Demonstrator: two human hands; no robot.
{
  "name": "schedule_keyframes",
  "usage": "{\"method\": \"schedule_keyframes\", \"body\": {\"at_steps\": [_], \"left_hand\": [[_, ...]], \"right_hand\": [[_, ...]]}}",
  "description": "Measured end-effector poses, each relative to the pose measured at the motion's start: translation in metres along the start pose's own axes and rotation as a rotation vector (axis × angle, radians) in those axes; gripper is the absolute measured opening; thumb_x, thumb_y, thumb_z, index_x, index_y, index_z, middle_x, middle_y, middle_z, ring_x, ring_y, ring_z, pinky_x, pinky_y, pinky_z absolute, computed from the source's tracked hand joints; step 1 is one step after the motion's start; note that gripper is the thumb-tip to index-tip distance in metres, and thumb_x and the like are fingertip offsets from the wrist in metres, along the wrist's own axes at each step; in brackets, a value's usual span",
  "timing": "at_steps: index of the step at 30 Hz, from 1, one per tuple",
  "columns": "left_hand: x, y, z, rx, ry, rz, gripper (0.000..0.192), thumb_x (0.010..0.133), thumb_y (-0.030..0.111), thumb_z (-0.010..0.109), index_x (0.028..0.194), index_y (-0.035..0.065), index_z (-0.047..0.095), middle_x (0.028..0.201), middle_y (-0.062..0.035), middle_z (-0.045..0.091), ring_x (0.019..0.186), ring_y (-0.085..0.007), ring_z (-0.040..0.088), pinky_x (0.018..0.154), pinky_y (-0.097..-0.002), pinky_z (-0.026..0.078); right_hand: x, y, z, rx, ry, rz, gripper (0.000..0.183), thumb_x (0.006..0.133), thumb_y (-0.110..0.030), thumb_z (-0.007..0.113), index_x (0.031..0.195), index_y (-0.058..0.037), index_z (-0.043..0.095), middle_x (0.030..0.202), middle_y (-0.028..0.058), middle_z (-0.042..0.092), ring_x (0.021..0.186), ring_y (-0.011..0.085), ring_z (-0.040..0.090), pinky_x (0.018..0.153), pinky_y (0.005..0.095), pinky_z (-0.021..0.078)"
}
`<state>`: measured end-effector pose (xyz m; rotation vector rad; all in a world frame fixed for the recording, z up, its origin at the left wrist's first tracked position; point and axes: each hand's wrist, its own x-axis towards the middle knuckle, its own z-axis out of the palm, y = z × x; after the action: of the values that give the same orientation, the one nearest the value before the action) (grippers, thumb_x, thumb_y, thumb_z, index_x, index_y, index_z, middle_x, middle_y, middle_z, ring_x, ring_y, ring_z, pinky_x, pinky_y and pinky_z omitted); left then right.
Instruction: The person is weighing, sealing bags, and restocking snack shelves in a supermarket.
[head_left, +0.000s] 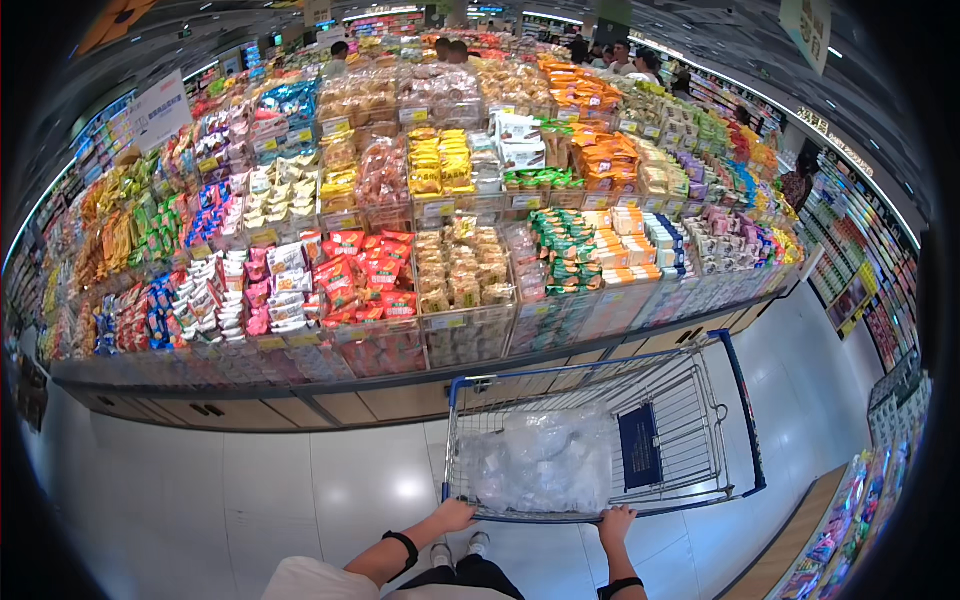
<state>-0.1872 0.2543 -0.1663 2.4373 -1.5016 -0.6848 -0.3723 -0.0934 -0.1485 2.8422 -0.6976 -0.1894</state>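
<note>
A wire shopping cart with blue edging (739, 405) stands just before me, its side turned towards me. My left hand (454, 514) grips the near rim at the cart's left corner. Further right along the same rim, my right hand (617, 523) is closed round the edge. Inside the cart lies a bundle of clear plastic packaging (544, 461); what it holds cannot be made out. A dark blue panel (640, 448) is fixed in the wire to the right of the bundle. Black bands circle both forearms.
A long display stand with wooden cabinet doors (405, 397) runs beyond the cart. Its clear bins hold wrapped snacks, among them red packets (367, 274). A low shelf of colourful packets (840, 525) borders the right. Pale floor tiles (262, 487) show at left. Several people are in the background.
</note>
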Motion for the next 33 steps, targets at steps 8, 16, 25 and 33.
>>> {"method": "schedule_keyframes", "body": {"at_steps": [8,16,25,33], "left_hand": [[-0.033,-0.013,-0.028,-0.142,0.179,0.149,0.037,0.077,0.024,0.061,0.106,0.0030,0.049,0.095,-0.0129,0.058,0.091,-0.0310,0.056,0.076,-0.0407,0.045],[-0.110,-0.109,-0.091,-0.214,0.301,0.072,0.027,0.083,0.024,0.055,0.105,0.0083,0.054,0.099,-0.0086,0.056,0.094,-0.0262,0.056,0.078,-0.0391,0.045],[-0.281,-0.269,-0.146,-0.403,0.608,-0.301,0.022,0.084,0.021,0.054,0.101,0.0059,0.058,0.096,-0.0117,0.058,0.090,-0.0300,0.056,0.078,-0.0391,0.046],[-0.360,-0.335,-0.203,-0.600,0.711,-0.464,0.020,0.087,0.019,0.053,0.102,0.0058,0.058,0.098,-0.0081,0.058,0.088,-0.0256,0.058,0.076,-0.0332,0.047]], "right_hand": [[0.002,-0.030,-0.041,0.329,0.075,0.003,0.040,0.058,-0.019,0.078,0.093,-0.0078,0.062,0.099,0.0115,0.056,0.100,0.0307,0.046,0.088,0.0460,0.0326],[-0.018,-0.182,-0.092,0.644,0.065,-0.189,0.066,0.064,-0.024,0.076,0.120,-0.0055,0.046,0.119,0.0174,0.043,0.113,0.0362,0.038,0.096,0.0477,0.0299],[0.056,-0.410,-0.229,0.852,0.062,-0.477,0.036,0.077,-0.016,0.064,0.109,-0.0020,0.053,0.106,0.0155,0.053,0.103,0.0323,0.049,0.091,0.0370,0.0376],[0.183,-0.547,-0.379,0.866,0.210,-0.733,0.023,0.079,-0.013,0.063,0.098,-0.0011,0.057,0.094,0.0142,0.057,0.091,0.0299,0.054,0.081,0.0359,0.0425]]}}
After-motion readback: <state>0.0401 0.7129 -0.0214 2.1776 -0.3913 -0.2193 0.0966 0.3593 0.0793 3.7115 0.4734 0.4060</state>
